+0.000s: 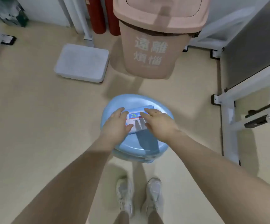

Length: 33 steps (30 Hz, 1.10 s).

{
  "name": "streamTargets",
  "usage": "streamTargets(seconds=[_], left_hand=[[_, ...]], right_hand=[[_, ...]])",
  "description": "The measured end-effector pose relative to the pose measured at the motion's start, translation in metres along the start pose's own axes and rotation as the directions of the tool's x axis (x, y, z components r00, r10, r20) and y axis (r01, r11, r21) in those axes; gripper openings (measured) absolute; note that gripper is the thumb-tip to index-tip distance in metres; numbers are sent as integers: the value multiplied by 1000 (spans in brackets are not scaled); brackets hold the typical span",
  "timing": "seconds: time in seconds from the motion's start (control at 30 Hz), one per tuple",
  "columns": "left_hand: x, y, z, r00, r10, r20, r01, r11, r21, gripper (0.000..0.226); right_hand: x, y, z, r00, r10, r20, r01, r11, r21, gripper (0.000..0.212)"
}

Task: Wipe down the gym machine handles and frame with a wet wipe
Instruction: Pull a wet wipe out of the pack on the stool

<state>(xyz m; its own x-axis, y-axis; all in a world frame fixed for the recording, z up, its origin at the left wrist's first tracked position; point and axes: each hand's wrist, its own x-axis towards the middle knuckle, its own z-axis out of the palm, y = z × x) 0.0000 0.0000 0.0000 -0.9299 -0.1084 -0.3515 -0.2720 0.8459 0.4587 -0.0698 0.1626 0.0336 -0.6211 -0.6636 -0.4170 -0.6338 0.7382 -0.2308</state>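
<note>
A flat pack of wet wipes [135,118], white and blue with "75" printed on it, lies on top of a blue plastic stool [131,101] on the floor. My left hand [117,122] rests on the pack's left end, thumb on its near edge and fingers spread. My right hand [157,121] lies over the pack's right side, fingers pointing left across the top, a ring on one finger. The white frame of the gym machine [228,110] stands at the right, with a grey panel [252,50] above it.
A pink lidded bin [148,55] stands just behind the stool. A white lidded box [82,62] sits on the floor to its left. Red cylinders [98,15] and white posts line the back wall. My feet in white shoes are just behind the stool.
</note>
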Motion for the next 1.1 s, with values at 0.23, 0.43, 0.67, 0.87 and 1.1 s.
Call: streamTargets(seconds=[0.23, 0.43, 0.67, 0.87, 1.1], left_hand=[[34, -37, 70, 997, -24, -78, 5, 973, -231, 74], [53, -41, 84, 951, 19, -308, -84, 977, -198, 69], [53, -43, 89, 955, 35, -294, -85, 984, -158, 69], [45, -34, 89, 944, -81, -321, -28, 947, -321, 81], [45, -35, 98, 920, 42, -389, -120, 977, -178, 46]], right_hand=[[51, 18, 64, 995, -70, 72, 80, 987, -140, 45], [74, 28, 73, 983, -178, -43, 153, 929, -336, 55], [71, 39, 67, 949, -295, -107, 240, 903, -356, 56], [85, 40, 42, 907, 121, -403, -42, 979, 200, 25], [87, 35, 56, 913, 370, -170, -143, 682, 718, 2]])
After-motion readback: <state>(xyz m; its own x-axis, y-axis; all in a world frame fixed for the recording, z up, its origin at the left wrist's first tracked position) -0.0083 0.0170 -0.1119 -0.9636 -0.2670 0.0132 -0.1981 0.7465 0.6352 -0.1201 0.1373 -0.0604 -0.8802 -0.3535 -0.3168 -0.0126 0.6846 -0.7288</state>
